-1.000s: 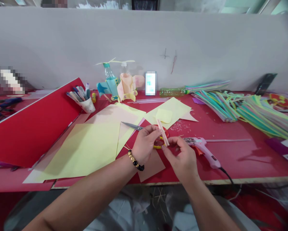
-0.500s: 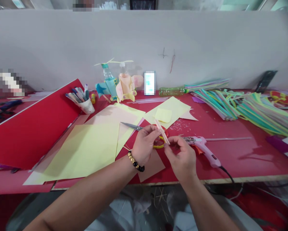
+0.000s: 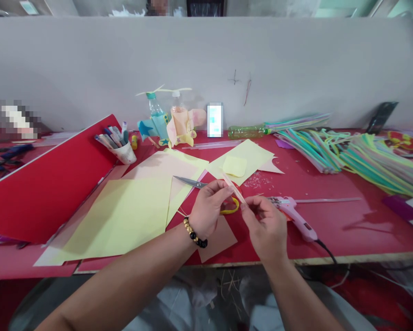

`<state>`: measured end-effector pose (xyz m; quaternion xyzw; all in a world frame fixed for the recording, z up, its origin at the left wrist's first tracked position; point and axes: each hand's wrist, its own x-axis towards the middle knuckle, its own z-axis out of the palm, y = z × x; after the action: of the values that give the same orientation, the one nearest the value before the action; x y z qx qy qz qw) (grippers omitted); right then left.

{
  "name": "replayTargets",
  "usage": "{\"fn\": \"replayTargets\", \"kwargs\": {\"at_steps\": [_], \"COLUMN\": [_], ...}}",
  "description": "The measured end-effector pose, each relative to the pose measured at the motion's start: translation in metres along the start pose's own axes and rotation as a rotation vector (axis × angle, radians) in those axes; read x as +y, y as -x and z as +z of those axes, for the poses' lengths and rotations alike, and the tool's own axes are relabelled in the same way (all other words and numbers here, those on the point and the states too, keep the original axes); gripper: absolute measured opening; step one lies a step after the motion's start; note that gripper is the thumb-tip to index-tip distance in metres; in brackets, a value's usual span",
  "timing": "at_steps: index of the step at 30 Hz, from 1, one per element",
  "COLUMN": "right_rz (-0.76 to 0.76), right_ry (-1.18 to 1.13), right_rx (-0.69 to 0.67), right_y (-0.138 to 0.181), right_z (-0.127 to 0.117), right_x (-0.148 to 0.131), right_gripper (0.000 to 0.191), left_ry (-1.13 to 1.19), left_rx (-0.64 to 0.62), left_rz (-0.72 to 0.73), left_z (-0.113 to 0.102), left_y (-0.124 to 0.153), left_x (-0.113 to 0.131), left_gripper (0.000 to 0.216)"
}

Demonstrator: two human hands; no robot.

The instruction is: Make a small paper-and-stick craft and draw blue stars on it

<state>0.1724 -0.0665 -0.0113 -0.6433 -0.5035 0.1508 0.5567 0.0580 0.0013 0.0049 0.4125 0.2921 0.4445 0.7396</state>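
Left hand [image 3: 209,209] and right hand [image 3: 264,227] both pinching pale wooden strip [image 3: 233,187], just left of pink hot glue gun [image 3: 293,216]. Red table [image 3: 333,230] under glue gun, coloured straw bundles [image 3: 375,161] beyond it, grey wall [image 3: 206,59] behind.

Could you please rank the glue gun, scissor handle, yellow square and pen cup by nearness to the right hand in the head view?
Right hand:
1. Pink glue gun, right, and yellow scissor handle, left: too close to call.
2. Pale yellow square, ahead.
3. Pen cup, far left.
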Motion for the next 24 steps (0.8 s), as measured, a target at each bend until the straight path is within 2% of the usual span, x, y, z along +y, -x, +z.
{"fn": "replayTargets", "kwargs": {"at_steps": [12,24], "right_rz": [0.089,0.069], "right_ry": [-0.152,-0.155], "right_rx": [-0.030,-0.004], "right_y": [-0.0002,-0.0032], "right_z": [-0.0012,-0.0084], "right_x": [0.0017,-0.0030], "right_gripper": [0.010,0.008], "left_ry": [0.001,0.017], "left_rx": [-0.018,-0.105], "left_rz": [0.013,-0.023], "left_z": [0.0001,-0.0021], "left_y": [-0.0008,-0.0026], "left_x": [-0.0003,-0.0005], "left_gripper": [0.024,0.022]}}
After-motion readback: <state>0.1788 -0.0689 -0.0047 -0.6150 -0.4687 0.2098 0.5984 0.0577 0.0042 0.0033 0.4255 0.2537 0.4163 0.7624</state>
